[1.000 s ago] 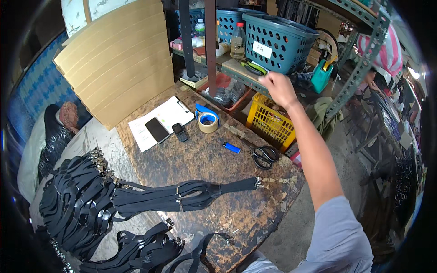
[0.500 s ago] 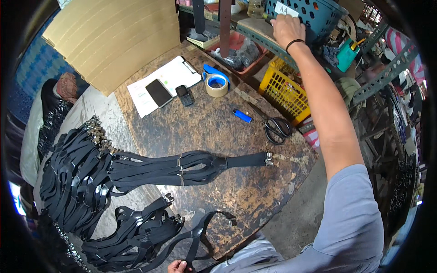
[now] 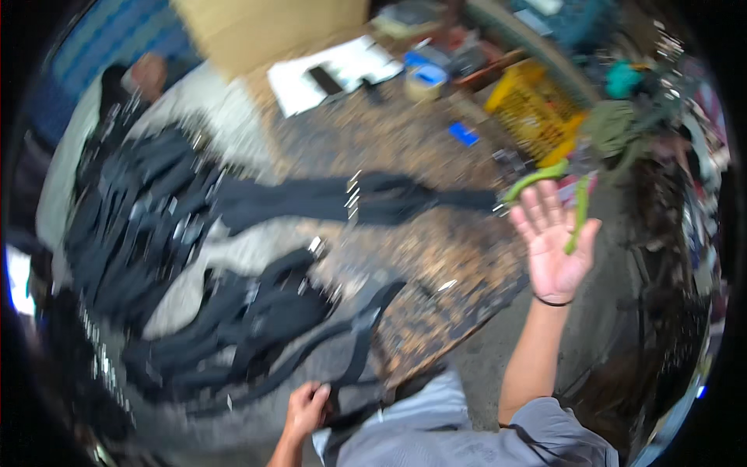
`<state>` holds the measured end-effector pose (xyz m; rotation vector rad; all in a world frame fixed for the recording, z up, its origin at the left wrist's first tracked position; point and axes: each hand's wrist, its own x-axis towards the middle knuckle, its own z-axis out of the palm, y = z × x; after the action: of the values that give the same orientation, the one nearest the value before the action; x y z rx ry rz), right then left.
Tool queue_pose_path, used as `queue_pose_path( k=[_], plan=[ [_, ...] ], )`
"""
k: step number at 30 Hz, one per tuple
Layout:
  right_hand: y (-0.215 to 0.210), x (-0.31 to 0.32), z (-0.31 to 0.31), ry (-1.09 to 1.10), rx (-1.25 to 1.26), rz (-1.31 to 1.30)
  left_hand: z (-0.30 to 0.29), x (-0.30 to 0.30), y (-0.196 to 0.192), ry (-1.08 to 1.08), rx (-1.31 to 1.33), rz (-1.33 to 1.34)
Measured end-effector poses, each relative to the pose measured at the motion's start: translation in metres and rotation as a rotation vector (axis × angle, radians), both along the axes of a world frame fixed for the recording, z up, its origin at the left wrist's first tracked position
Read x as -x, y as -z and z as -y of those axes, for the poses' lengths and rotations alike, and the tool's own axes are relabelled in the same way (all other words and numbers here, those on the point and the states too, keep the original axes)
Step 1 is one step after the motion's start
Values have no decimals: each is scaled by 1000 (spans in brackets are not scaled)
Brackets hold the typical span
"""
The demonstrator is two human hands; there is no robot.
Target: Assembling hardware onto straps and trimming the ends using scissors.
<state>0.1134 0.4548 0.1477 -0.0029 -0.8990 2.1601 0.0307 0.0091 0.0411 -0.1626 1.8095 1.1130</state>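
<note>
My left hand (image 3: 307, 409) is closed at the table's near edge, pinching a black suspender strap (image 3: 359, 346). My right hand (image 3: 554, 241) is palm up off the table's right edge, fingers stretched out. Across its fingers and palm lies a hand tool with two spread green handles (image 3: 577, 214); its head is too blurred to make out. A bundle of black suspenders (image 3: 389, 198) with metal clips lies lengthwise on the worn wooden table (image 3: 459, 272). Further suspenders are heaped in a big pile (image 3: 132, 226) at the left and a smaller pile (image 3: 257, 335) in front.
Farther back lie a clipboard with white paper (image 3: 292, 82), a dark phone (image 3: 324, 79), a tape roll (image 3: 425, 84) and a blue lighter (image 3: 464, 134). A yellow plastic basket (image 3: 537, 109) stands past the right edge, below a metal shelf. A cardboard sheet (image 3: 272, 31) rises at the back.
My right hand has come down from the blue-green basket on the shelf, bringing the green-handled tool. The whole view has shifted and blurred. My left hand stays at the strap.
</note>
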Motion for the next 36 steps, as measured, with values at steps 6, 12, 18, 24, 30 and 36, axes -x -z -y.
queue_pose_path(
  k=[6,12,18,24,30,36],
  plan=[
    [29,-59,71,119,-255,-9,5,-8,-3,-102,-167,-136],
    [6,-113,172,-36,-200,-95,6,-30,20,-162,-306,-561],
    [29,-158,215,-203,-55,-164,-3,-53,26,-65,-222,-1039],
    [37,-149,240,-199,-70,52,-3,-54,34,-15,-208,-1203],
    [55,-118,246,-278,-258,344,-2,-51,35,105,-222,-1194],
    [65,-85,239,313,-1954,562,7,-45,34,258,-171,-1094]
  ],
)
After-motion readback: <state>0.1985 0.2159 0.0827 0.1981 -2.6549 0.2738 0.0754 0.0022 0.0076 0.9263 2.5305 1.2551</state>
